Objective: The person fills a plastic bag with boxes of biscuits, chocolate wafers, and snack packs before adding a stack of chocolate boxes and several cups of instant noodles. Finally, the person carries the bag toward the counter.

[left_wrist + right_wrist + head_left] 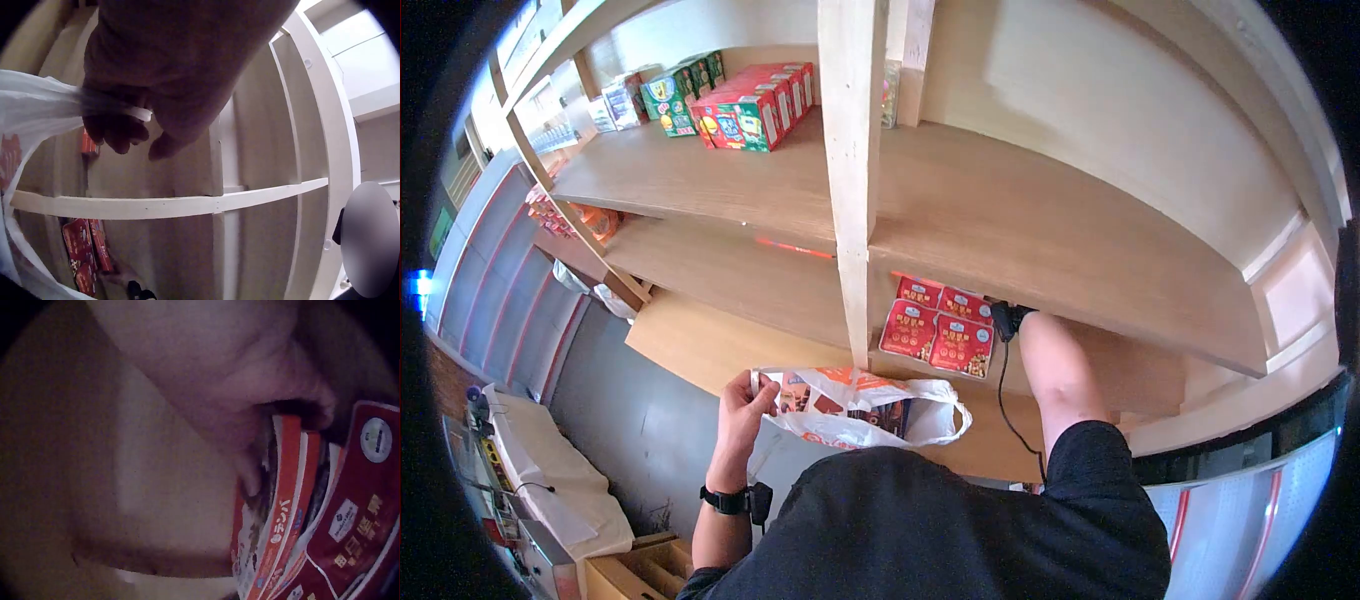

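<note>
My left hand [745, 412] grips one handle of a white plastic bag [935, 428] with orange print; packages [828, 402] show inside its mouth. In the left wrist view the bag [37, 103] hangs stretched from the curled fingers. My right hand [231, 400] reaches under the upper shelf, mostly hidden from the head view. In the right wrist view, its thumb and fingers straddle the ends of thin orange-red boxes [289, 494] standing side by side, pinching them. In front of those boxes, several red pouches [962, 345] with pale lettering stand in two rows.
A wooden post [847, 180] divides the shelves. Red and green boxes [745, 115] stand on the upper shelf [1040, 215] at left. An orange strip [795, 247] lies on the lower shelf beyond the post. A cable [1005, 400] hangs from the right wrist. Cardboard boxes [635, 575] sit at lower left.
</note>
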A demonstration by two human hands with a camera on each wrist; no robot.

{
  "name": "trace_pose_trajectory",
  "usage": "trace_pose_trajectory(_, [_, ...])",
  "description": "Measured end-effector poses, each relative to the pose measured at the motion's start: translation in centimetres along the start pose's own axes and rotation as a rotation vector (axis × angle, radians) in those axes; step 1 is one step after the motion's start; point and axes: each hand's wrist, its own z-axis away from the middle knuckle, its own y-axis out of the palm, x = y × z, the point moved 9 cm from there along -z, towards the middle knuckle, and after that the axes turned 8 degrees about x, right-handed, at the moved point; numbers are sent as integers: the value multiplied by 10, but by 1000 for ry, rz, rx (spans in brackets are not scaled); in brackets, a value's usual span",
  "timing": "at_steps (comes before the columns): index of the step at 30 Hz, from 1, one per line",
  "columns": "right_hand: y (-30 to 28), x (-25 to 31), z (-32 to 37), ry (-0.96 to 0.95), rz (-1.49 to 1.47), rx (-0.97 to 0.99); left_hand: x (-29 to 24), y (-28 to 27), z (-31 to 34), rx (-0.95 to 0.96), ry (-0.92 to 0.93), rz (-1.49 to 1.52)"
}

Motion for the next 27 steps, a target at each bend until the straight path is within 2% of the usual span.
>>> trace_pose_trajectory(10, [27,-28,-3,137,-872,92,1,4,-11,60,-11,25])
trace_pose_trajectory(15, [48,-31,1,162,-1219,137,0,4,-14,65,4,6])
trace_pose_trajectory(22, [50,-46,18,73,-1474,182,2,-10,-7,62,-25,-3])
trace_pose_trajectory(24, [40,-58,36,0,-1472,194,8,-17,-7,60,-27,-5])
trace_pose_trajectory(26, [32,-102,33,-94,-1428,216,12,-21,-10,59,-19,-14])
trace_pose_trajectory(27, [14,-89,71,-127,-1379,204,14,-23,-9,58,-22,-24])
